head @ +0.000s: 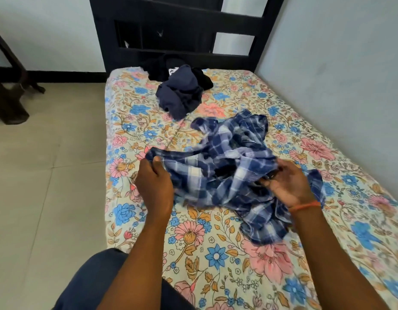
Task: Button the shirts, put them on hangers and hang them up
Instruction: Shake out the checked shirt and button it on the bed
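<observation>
Head view, the only one supplied: a blue plaid shirt lies crumpled on the flower-printed bedsheet, partly lifted off it by both hands. The left hand is closed on a twisted edge of the cloth, pinched between thumb and fingers and pulled out toward the bed's left side. The right hand is palm-up and loosely curled at the opposite side of the bundle, fingertips against the fabric and something small and dark there; whether it truly grips the cloth cannot be told. The hands are well apart, the shirt stretched between them. Farther up the bed, near the dark headboard, a pile of dark clothes waits apart from the plaid shirt. A thin pale stick lies on the sheet between the pile and the shirt; its purpose is unclear. No hanger is identifiable. Judgement: the step in hand is untangling the shirt to find its front; no buttoning is evident. Risks: the garment is bunched and possibly inside out, so a placket may be misread and buttons matched to wrong holes; a pull by the left hand against a loose right hold could drag the shirt off the bed's near edge onto the floor.
</observation>
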The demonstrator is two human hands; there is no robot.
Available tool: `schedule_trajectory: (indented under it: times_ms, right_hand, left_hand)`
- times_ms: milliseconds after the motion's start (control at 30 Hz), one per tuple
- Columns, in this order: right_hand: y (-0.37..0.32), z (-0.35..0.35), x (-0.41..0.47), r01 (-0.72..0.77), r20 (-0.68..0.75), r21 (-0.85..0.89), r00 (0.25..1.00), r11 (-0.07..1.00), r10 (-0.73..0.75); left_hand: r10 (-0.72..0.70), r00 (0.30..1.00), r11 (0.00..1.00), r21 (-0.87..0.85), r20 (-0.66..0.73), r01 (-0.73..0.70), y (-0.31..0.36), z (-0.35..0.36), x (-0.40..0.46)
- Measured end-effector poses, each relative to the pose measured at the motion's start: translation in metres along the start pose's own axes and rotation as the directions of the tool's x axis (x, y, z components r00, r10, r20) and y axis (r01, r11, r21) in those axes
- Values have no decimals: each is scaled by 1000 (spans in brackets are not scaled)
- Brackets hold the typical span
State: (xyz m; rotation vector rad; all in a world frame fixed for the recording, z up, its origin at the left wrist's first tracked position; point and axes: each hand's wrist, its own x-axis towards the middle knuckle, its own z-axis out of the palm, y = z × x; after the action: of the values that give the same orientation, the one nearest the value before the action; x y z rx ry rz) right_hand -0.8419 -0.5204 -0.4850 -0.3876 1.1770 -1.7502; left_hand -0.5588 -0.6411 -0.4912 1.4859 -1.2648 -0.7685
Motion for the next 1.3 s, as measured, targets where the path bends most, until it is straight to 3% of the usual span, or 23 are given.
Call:
schedule_trajectory:
  times_ms: [33,100,167,233,300,367,400,467,533,600,667,733,767,833,933,1000,1033,1133,1233,1300]
  right_hand:
    - [-7,-7,-2,-6,2,98,1000,995,6]
    - [-9,-16,0,-69,-58,71,996,995,73]
    - [0,-20,3,-140,-241,-321,969,937,63]
    - [13,-25,7,-231,-364,-645,931,728,-26]
    - [22,-20,3,-226,-325,-783,943,580,-70]
    - [23,-7,-4,-161,-276,-885,937,436,-215]
    - [24,-1,-8,-153,-277,-888,930,433,-240]
    - [24,12,-20,-120,-251,-847,949,518,-191]
    - [26,15,-29,-58,-142,-901,976,430,-166]
    - [28,10,-34,-6,-52,-957,987,290,-152]
    - [26,3,-35,8,-18,-987,987,162,-158]
    - [13,-2,-30,4,1,-1000,973,14,-232]
    - [3,-3,-28,8,5,-1000,958,10,-288]
    - [-18,1,-24,47,-38,-978,916,203,-398]
    - [-41,14,-26,179,-234,-719,848,672,-476]
    - [-36,18,-32,128,-316,-465,900,876,-299]
    - [-27,18,-37,24,-316,-354,938,935,-144]
    - [13,18,-61,-321,-211,-317,941,892,263]
    - [34,15,-76,-418,-76,-319,906,850,417]
    - [27,12,-82,-420,105,-201,889,885,446]
  left_hand:
    - [4,1000,1000,-14,-7,-4,1,-1,0]
    - [-17,999,999,-43,-46,15,3,-5,1]
    - [-92,989,989,-126,-119,77,6,-11,4]
    - [-183,960,954,-273,-214,121,5,-20,14]
    - [-229,922,915,-393,-313,93,1,-32,33]
    - [-177,912,934,-354,-370,38,1,-45,43]
    - [-115,928,955,-298,-355,4,5,-48,41]
    - [36,979,978,-192,-201,-76,15,-43,22]
    - [136,981,987,-103,140,-122,19,-31,-7]
    - [161,852,980,18,498,-196,9,-19,-29]
    - [90,651,892,229,754,-389,-7,-10,-40]
    - [-62,513,763,372,856,-529,-19,-7,-48]
    - [-126,469,720,406,874,-562,-21,-8,-52]
    - [-194,408,681,422,892,-598,-23,-11,-58]
    - [-280,323,680,424,904,-599,-23,-14,-56]
    - [-296,316,687,431,901,-585,-24,-15,-54]
    - [-279,334,713,427,901,-556,-25,-15,-53]
    - [-232,447,841,409,864,-354,-25,-15,-51]
    - [-271,528,927,365,805,-80,-19,-17,-48]
    - [-331,509,941,320,794,112,-12,-20,-48]
